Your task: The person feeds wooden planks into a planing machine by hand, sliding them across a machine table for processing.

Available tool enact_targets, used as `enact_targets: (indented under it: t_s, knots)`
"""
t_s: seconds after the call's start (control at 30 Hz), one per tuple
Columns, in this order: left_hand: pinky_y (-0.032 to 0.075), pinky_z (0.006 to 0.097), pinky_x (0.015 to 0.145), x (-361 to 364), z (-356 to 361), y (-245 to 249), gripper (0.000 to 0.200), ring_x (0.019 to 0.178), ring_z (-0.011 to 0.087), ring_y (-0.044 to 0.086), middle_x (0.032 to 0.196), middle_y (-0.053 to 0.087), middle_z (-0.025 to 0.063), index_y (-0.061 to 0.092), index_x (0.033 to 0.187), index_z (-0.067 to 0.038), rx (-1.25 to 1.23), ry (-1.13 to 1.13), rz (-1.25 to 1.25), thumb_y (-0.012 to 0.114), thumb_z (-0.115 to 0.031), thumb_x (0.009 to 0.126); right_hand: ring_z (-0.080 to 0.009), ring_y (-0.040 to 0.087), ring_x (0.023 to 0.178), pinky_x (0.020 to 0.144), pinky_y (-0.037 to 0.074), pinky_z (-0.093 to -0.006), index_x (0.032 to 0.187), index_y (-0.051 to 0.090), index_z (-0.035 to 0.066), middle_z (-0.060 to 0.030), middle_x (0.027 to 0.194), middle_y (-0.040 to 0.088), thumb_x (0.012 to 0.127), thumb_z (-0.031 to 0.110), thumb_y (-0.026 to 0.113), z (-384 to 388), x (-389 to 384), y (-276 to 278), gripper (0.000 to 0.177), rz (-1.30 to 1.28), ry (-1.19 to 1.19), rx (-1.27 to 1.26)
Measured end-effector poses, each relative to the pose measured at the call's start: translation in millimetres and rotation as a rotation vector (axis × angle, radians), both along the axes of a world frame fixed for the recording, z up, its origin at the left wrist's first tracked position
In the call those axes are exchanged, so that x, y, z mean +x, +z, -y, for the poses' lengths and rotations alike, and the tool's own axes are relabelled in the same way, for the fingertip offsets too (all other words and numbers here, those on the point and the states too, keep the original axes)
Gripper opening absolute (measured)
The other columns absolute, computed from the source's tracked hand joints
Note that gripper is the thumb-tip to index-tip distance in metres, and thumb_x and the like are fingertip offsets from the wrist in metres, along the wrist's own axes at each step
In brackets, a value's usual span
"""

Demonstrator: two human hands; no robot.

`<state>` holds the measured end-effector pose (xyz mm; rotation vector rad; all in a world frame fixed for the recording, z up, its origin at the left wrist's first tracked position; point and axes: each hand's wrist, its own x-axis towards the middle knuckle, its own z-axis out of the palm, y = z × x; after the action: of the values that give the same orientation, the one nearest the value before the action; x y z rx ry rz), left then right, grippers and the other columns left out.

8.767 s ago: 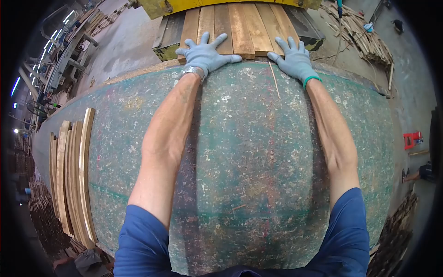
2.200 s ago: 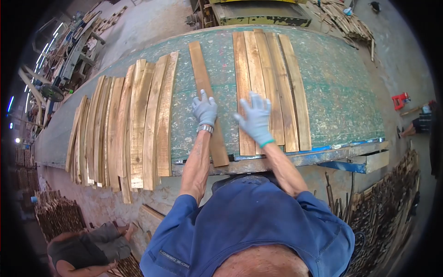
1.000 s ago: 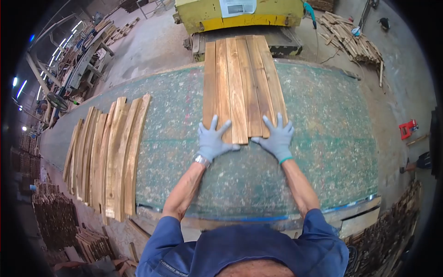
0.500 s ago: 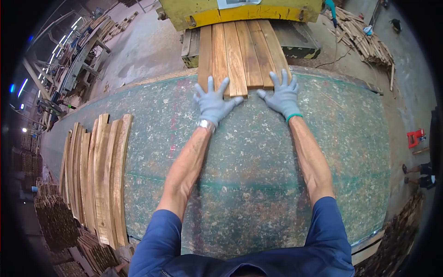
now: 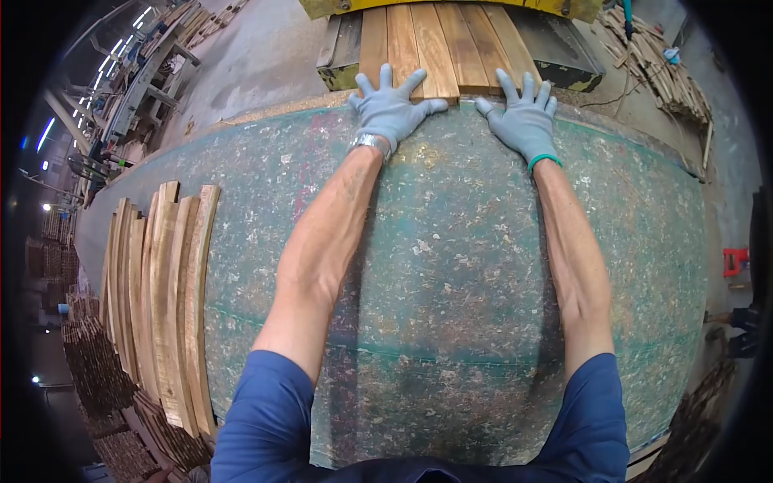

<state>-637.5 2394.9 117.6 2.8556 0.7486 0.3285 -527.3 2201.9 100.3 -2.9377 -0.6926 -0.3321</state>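
Note:
Several wooden boards (image 5: 437,50) lie side by side at the far edge of the table, their far ends under a yellow machine (image 5: 451,6). My left hand (image 5: 391,111), in a grey glove, is spread against the near ends of the boards on the left. Also gloved, my right hand (image 5: 521,117) has its fingers stretched out at the near ends on the right. Both hands touch the boards without gripping any. The boards' far ends are hidden by the machine.
A worn green table (image 5: 451,266) spreads beneath my arms. On its left side lies a row of loose wooden strips (image 5: 165,298). Stacked wood (image 5: 97,374) stands beyond at the lower left. A wood pile (image 5: 664,72) and a red object (image 5: 734,262) are on the right.
Both hands have moved forward with the boards, which now reach farther under the yellow machine. The boards' near ends have shifted to the table's far edge. The camera view has shifted slightly.

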Motion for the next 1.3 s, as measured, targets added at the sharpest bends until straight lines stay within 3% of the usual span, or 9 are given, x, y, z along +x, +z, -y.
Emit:
enact_targets:
  t_s: [0.4,0.57,0.67,0.77,0.87,0.93,1.03,1.13,1.3]
  knots:
    - [0.006,0.0649,0.116,48.9,-65.8,-5.8,0.096,0.149,0.0459,0.004,0.161,0.018,0.0175,0.032,0.153,-0.033,-0.110,-0.187,-0.068,0.056,-0.080,0.073,-0.0497,0.018,0.145,0.113,0.018,-0.0622,0.154,0.026,0.036,-0.0258,0.158,0.023,0.083,0.077,0.046,-27.7,52.5,-0.5,0.085,0.054,0.106,-0.161]
    - [0.024,0.0520,0.117,-31.9,-130.6,14.0,0.083,0.146,0.0370,0.025,0.154,0.033,0.0228,0.039,0.150,-0.019,-0.408,-0.396,0.570,0.060,-0.064,0.084,-0.0496,0.016,0.146,0.116,0.016,-0.0564,0.156,0.015,0.038,-0.0250,0.160,0.017,0.085,0.070,0.052,-15.9,112.2,-35.9,0.086,0.115,0.182,-0.062]
    - [0.033,0.0461,0.113,-202.3,-192.7,48.8,0.061,0.134,0.0380,0.042,0.142,0.048,0.0216,0.050,0.142,-0.014,0.293,-0.140,0.313,0.061,-0.046,0.090,-0.0469,0.021,0.145,0.117,0.023,-0.0477,0.157,0.020,0.030,-0.0255,0.157,0.025,0.093,0.055,0.054,3.4,112.6,-36.8,0.077,0.077,0.213,0.070]
    - [0.033,0.0445,0.111,-410.2,-259.1,62.4,0.064,0.132,0.0331,0.045,0.143,0.050,0.0195,0.057,0.135,-0.009,0.299,0.653,-0.011,0.051,-0.056,0.092,-0.0414,0.025,0.145,0.116,0.025,-0.0449,0.155,0.029,0.022,-0.0262,0.154,0.031,0.096,0.039,0.057,28.1,59.4,-19.4,0.067,-0.002,0.449,0.179]
    - [0.011,0.0476,0.121,-653.6,-330.7,11.8,0.082,0.150,0.0382,0.013,0.163,0.017,0.0159,0.027,0.156,-0.018,0.058,1.185,-0.341,0.030,-0.071,0.093,-0.0321,0.030,0.145,0.119,0.021,-0.0403,0.149,0.037,0.005,-0.0169,0.154,0.037,0.094,0.018,0.059,33.8,-25.4,9.3,0.061,-0.015,0.600,0.240]
    - [0.008,0.0503,0.121,-728.6,-322.2,-11.8,0.080,0.150,0.0412,0.008,0.164,0.009,0.0156,0.023,0.157,-0.027,-0.113,0.995,-0.392,0.026,-0.074,0.092,-0.0341,0.031,0.144,0.119,0.024,-0.0443,0.148,0.040,0.008,-0.0192,0.153,0.037,0.090,0.019,0.061,36.9,-74.1,9.0,0.063,-0.112,0.693,0.284]
    - [0.007,0.0515,0.121,-649.8,-263.8,22.4,0.079,0.150,0.0432,0.006,0.164,0.005,0.0153,0.022,0.156,-0.033,-0.231,1.251,-0.273,0.026,-0.076,0.091,-0.0373,0.037,0.141,0.116,0.029,-0.0454,0.144,0.045,0.006,-0.0216,0.149,0.041,0.086,0.022,0.065,21.9,-178.5,40.4,0.063,-0.188,0.769,0.274]
    - [0.012,0.0526,0.120,-636.9,-228.2,25.0,0.084,0.148,0.0470,0.010,0.163,0.013,0.0171,0.027,0.155,-0.031,-0.224,1.087,-0.244,0.029,-0.080,0.087,-0.0391,0.046,0.131,0.110,0.037,-0.0475,0.131,0.054,0.004,-0.0226,0.139,0.050,0.081,0.026,0.071,-7.5,-276.2,38.9,0.057,-0.382,0.874,0.459]
    - [0.031,0.0512,0.111,-616.9,-179.5,18.3,0.089,0.136,0.0372,0.043,0.145,0.049,0.0187,0.037,0.151,-0.029,-0.270,0.956,-0.266,0.043,-0.083,0.080,-0.0397,0.045,0.129,0.106,0.038,-0.0508,0.133,0.052,0.007,-0.0233,0.138,0.047,0.081,0.032,0.070,-80.1,-448.8,28.7,0.060,-0.656,1.166,0.691]
